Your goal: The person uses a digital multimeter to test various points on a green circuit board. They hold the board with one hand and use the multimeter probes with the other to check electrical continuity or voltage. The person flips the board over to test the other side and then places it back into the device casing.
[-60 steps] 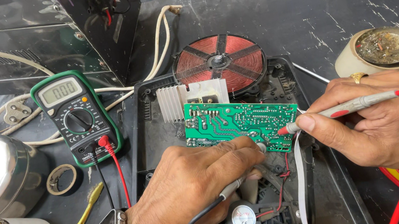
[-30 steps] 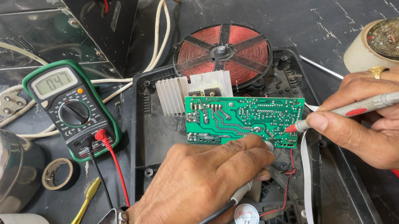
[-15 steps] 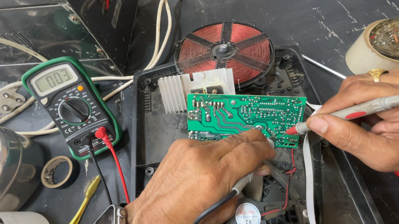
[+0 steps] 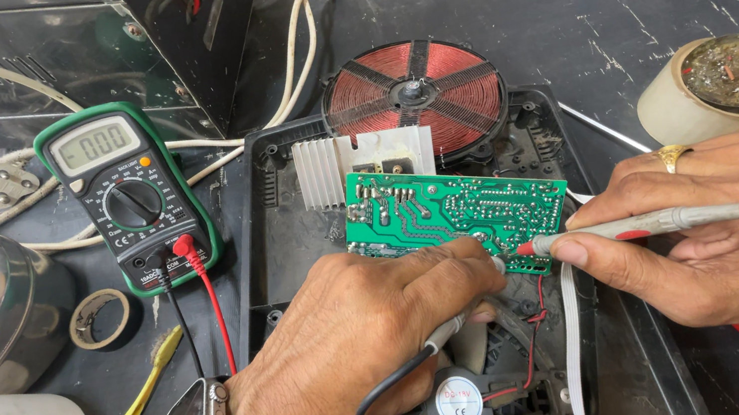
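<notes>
Green circuit board (image 4: 451,211) rests tilted in the open black casing (image 4: 267,256), below the copper coil (image 4: 416,98). The right hand (image 4: 712,253) pinches a red-leaded probe (image 4: 636,227), tip at the board's lower edge. The left hand (image 4: 355,357), knuckles up, curls around a black-leaded probe (image 4: 442,333); its tip is hidden behind the fingers.
</notes>
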